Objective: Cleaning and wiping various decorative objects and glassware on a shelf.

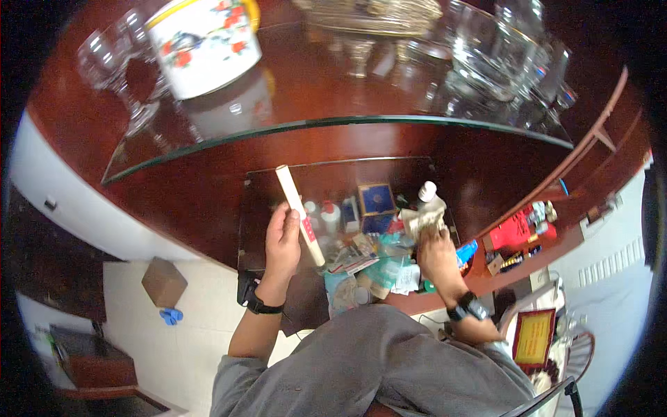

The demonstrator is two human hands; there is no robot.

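Note:
My left hand (pixel 281 237) grips a long cream tube (pixel 292 190) with a red label bearing writing near its lower end. The tube stands tilted, its top leaning left, over a lower glass shelf (pixel 333 167). In my right hand (pixel 436 255) is a crumpled beige cloth (pixel 424 218), bunched at the fingertips. A white-capped bottle (pixel 427 191) rises just beyond the cloth; whether they touch I cannot tell. Between my hands lies a jumble of things, among them a blue box with a gold border (pixel 376 199), a red-capped white bottle (pixel 330 212) and a teal plastic bag (pixel 383 271).
Overhead, a glass shelf edge (pixel 359 120) spans the reddish wooden cabinet. It carries a floral white pot (pixel 208 52), stemmed glasses (pixel 104 57) and a clear glass bowl (pixel 490 57). At right, a side shelf holds a red packet (pixel 509 230). A brown box (pixel 164 282) stands on the floor.

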